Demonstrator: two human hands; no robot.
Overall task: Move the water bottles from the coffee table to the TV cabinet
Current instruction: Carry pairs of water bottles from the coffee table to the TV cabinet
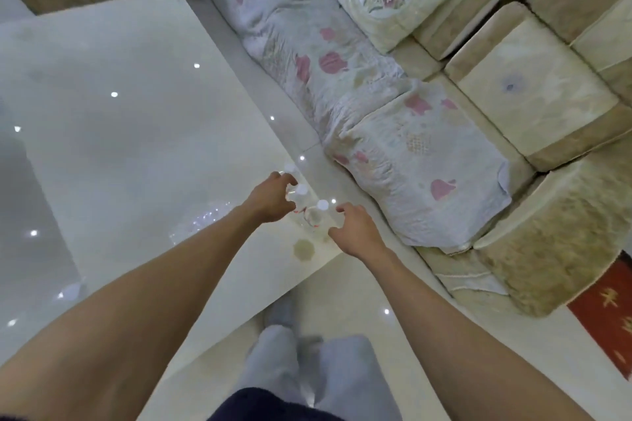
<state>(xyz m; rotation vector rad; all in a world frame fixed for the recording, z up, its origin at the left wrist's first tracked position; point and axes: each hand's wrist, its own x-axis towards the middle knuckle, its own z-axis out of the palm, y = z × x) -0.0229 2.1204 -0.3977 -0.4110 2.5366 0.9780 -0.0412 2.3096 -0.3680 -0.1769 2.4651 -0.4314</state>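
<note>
Three clear water bottles with white caps stand in a row near the right edge of the glossy white coffee table. The far bottle is partly hidden behind my left hand. The fingers of that hand curl around the middle bottle, touching it; whether they grip it I cannot tell. The near bottle stands between both hands. My right hand is open, fingers spread just to the right of it, not touching.
A cream sofa with a flowered cover runs along the right, with a narrow strip of floor between it and the table. Crumpled clear plastic lies on the table left of my left forearm. My legs stand at the table's near corner.
</note>
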